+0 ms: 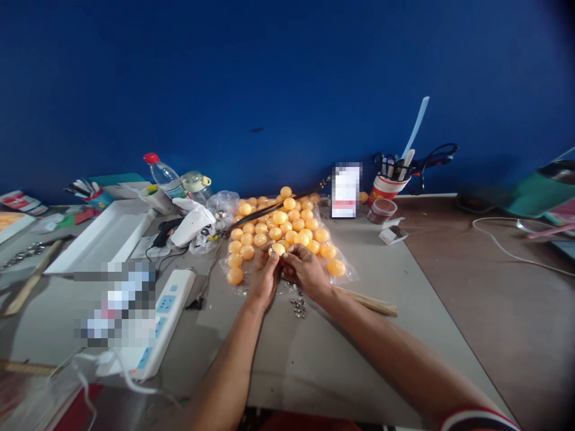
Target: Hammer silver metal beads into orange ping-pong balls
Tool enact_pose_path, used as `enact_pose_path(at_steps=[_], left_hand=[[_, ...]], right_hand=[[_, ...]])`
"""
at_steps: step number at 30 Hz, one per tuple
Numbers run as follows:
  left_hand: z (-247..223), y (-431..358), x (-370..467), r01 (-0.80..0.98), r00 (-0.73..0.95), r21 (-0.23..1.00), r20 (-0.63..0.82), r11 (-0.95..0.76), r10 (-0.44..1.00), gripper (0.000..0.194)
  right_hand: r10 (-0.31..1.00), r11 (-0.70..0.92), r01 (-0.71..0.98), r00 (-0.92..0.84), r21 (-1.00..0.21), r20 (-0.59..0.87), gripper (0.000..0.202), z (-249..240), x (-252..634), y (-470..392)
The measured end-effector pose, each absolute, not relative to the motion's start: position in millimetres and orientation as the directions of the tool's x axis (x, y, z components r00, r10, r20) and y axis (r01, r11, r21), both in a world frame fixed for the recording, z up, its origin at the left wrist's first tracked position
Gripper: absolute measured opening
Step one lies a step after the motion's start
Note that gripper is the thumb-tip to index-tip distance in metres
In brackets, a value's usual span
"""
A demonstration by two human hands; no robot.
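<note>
A dark blue wall (pixel 287 72) is filling the upper part of the view, and below it a grey table (pixel 314 359) is carrying everything at hand. A clear plastic bag (pixel 350 274) is lying near the middle, and many orange balls (pixel 301 239) are resting within its outline in rough rows. To the left, a shallow white tray (pixel 103 233) is sitting at a slant, and a white power strip (pixel 179 299) is lying nearer the person. The left hand (pixel 265 272) and the right hand (pixel 312 269) are meeting at the near edge of the bag, while a wooden stick (pixel 377 303) is lying just beyond the right forearm. A bottle with a red cap (pixel 166 176) is leaning at the back left, and a red and white cup (pixel 386 188) is holding tools at the back right. Between the 2 hands, 1 held ball (pixel 278 248) is sitting above the table, the fingers of both hands gripping it from opposite sides. Small shiny metal pieces (pixel 297 307) are lying in a loose cluster below the right hand.
</note>
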State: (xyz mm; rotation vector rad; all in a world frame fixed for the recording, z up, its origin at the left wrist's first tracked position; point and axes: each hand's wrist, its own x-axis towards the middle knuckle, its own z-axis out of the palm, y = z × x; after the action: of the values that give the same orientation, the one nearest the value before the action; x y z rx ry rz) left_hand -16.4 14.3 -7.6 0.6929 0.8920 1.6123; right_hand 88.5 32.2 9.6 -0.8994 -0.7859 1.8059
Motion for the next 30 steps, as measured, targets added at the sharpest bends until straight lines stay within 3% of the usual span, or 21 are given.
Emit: enact_pose_path(at_steps=[4,11,23,30], left_hand=[[0.0,13.7,-12.4,-0.569,-0.23,0.813,-0.011,-0.125,0.973,0.039],[2.6,14.2,-13.1,-0.563,-0.212,0.819,-0.014,-0.111,0.977,0.034],[3.1,13.3,-16.5,-0.595,-0.193,0.799,-0.038,-0.086,0.981,0.035],[4.6,13.7,-19.1,-0.652,-0.177,0.755,-0.051,-0.078,0.983,0.033]], right_hand=[[0.896,-0.409,-0.48,-0.371,-0.776,-0.243,0.041,11.2,89.7,34.0],[0.911,-0.387,-0.561,-0.358,-0.731,-0.207,0.039,14.4,91.6,30.0],[0.933,-0.317,-0.518,-0.323,-0.795,-0.161,0.036,5.4,87.7,30.5],[0.93,-0.316,-0.564,-0.341,-0.763,-0.133,0.031,6.4,91.1,28.5]])
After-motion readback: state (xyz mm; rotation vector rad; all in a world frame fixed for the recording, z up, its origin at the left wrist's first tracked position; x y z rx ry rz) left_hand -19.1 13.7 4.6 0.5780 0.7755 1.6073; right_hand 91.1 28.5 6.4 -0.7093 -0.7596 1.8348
